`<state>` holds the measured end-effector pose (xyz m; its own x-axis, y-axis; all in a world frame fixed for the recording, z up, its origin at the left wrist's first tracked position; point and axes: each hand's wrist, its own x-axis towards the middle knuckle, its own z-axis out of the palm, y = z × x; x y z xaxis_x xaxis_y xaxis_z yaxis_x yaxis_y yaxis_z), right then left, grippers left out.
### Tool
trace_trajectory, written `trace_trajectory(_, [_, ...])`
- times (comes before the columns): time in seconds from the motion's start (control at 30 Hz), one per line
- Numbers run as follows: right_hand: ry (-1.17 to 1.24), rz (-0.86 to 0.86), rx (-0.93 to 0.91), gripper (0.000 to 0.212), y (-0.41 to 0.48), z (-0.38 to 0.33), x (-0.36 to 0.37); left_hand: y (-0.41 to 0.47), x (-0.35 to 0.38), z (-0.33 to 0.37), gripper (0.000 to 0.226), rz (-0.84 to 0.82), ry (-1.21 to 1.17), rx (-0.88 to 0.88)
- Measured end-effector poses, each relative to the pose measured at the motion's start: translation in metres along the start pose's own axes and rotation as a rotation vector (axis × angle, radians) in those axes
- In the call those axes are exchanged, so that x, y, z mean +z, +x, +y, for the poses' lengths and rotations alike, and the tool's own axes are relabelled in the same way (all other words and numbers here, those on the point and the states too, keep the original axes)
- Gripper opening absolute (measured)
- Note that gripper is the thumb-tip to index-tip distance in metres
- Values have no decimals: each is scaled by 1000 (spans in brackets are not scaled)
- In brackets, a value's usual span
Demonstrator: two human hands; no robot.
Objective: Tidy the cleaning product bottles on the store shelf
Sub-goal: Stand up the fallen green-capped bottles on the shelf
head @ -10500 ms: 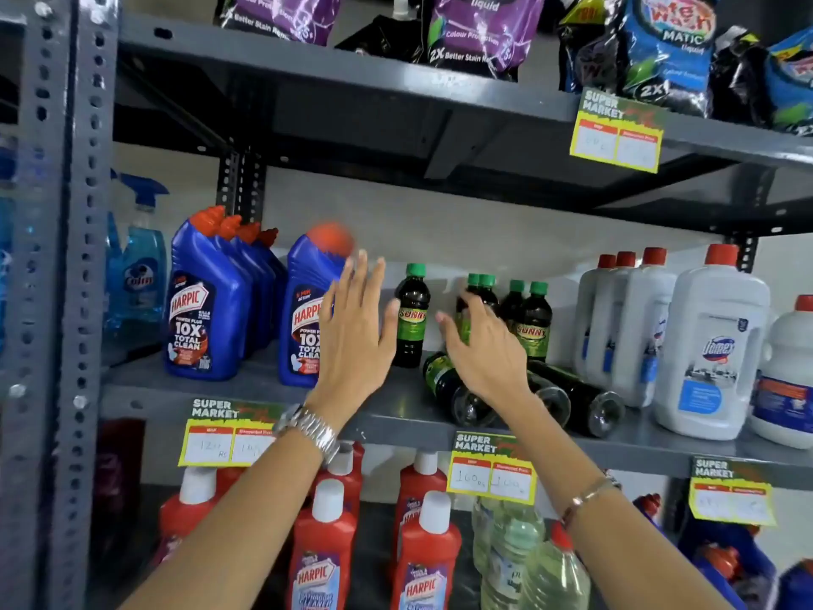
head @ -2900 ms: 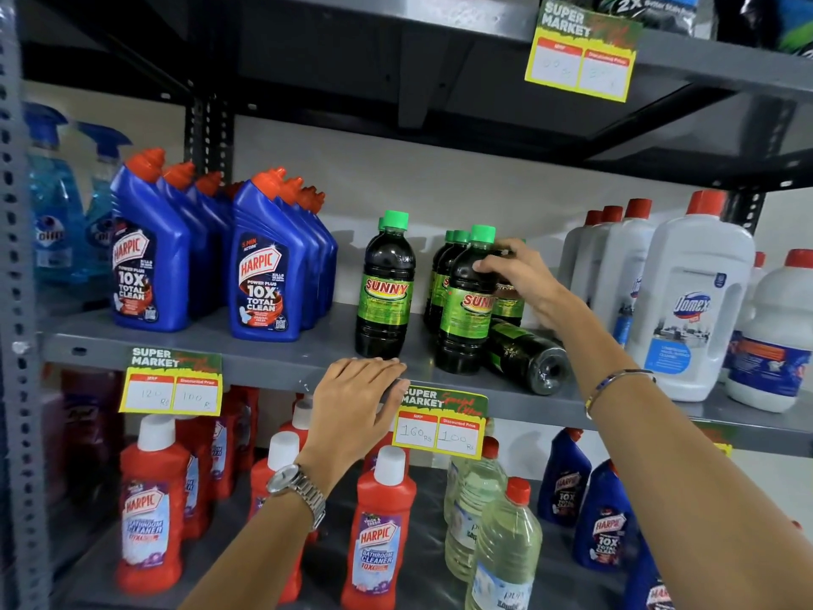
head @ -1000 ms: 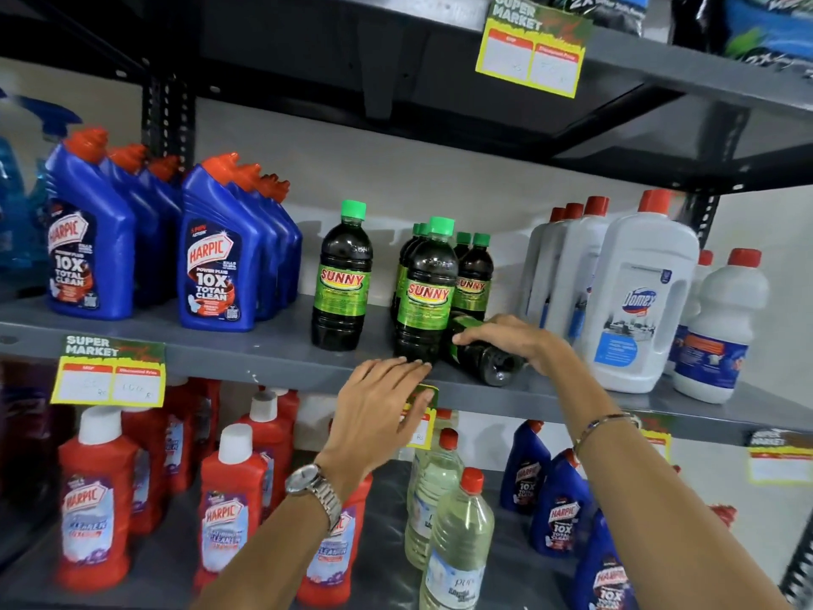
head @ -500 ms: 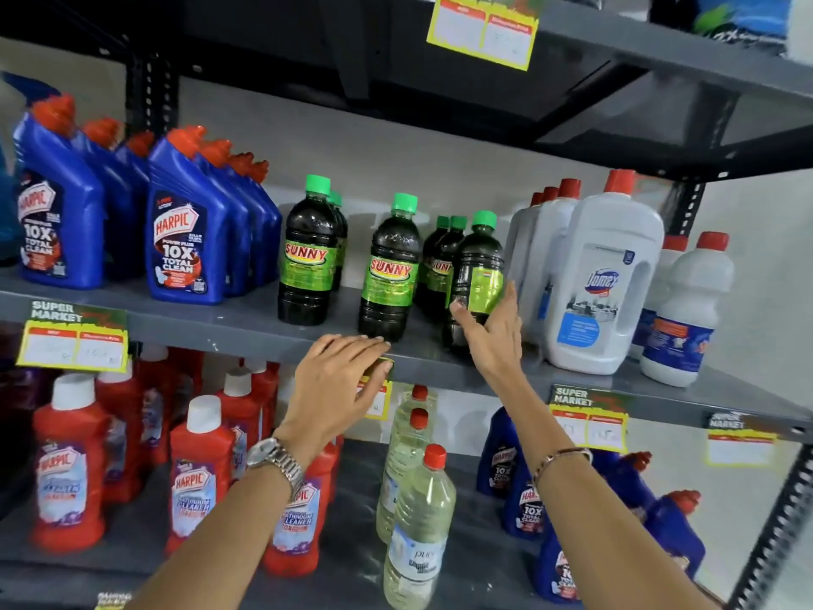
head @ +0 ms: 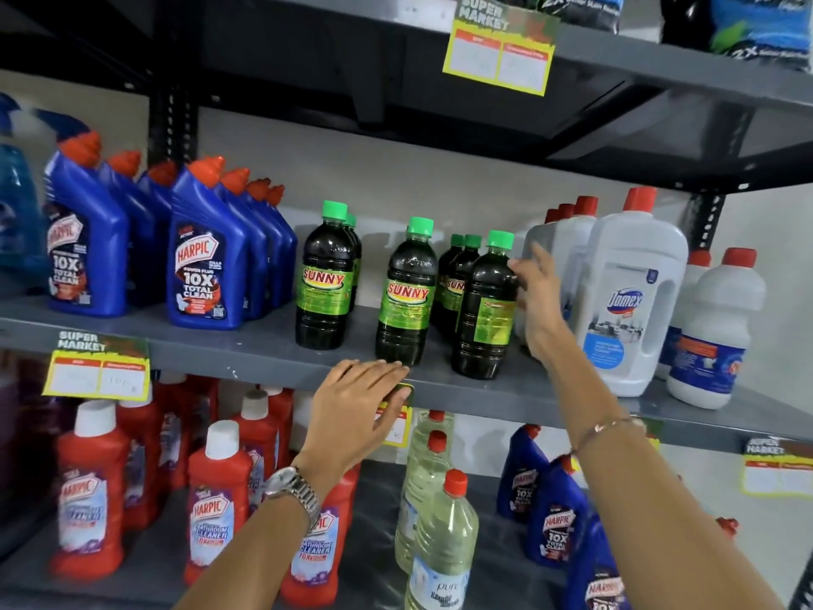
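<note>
Several dark Sunny bottles with green caps stand upright on the grey middle shelf: one at the left, one in the middle, and a rightmost one with its label turned sideways. My right hand is beside that rightmost bottle, fingers spread, fingertips touching its shoulder, not gripping it. My left hand rests palm down on the shelf's front edge over a price tag, holding nothing.
Blue Harpic bottles fill the shelf's left side; white Domex jugs with red caps stand right of my right hand. Below are red Harpic bottles, clear bottles and more blue Harpic bottles. Pouches sit on the top shelf.
The Sunny bottle that lay on its side a second ago now stands upright. My right hand has slid up from its base to its shoulder. My left hand stays on the shelf edge.
</note>
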<state>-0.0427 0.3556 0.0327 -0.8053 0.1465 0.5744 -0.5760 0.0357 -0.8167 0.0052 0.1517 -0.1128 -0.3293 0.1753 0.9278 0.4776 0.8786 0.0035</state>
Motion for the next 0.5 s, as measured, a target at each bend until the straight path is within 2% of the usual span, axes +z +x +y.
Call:
trace_trajectory(0.13, [-167, -163, 58, 48, 20, -14, -4, -1, 1, -2, 26, 0, -16, -3])
trace_trajectory(0.23, [-291, -144, 32, 51, 24, -14, -7, -1, 3, -2, 26, 17, -29, -2])
trace_trajectory(0.37, [-490, -79, -52, 65, 21, -15, -3, -1, 3, -3, 27, 20, -34, 11])
trace_trajectory(0.5, [-206, -126, 68, 40, 15, -14, 1, 0, 0, -1, 27, 0, -41, 2])
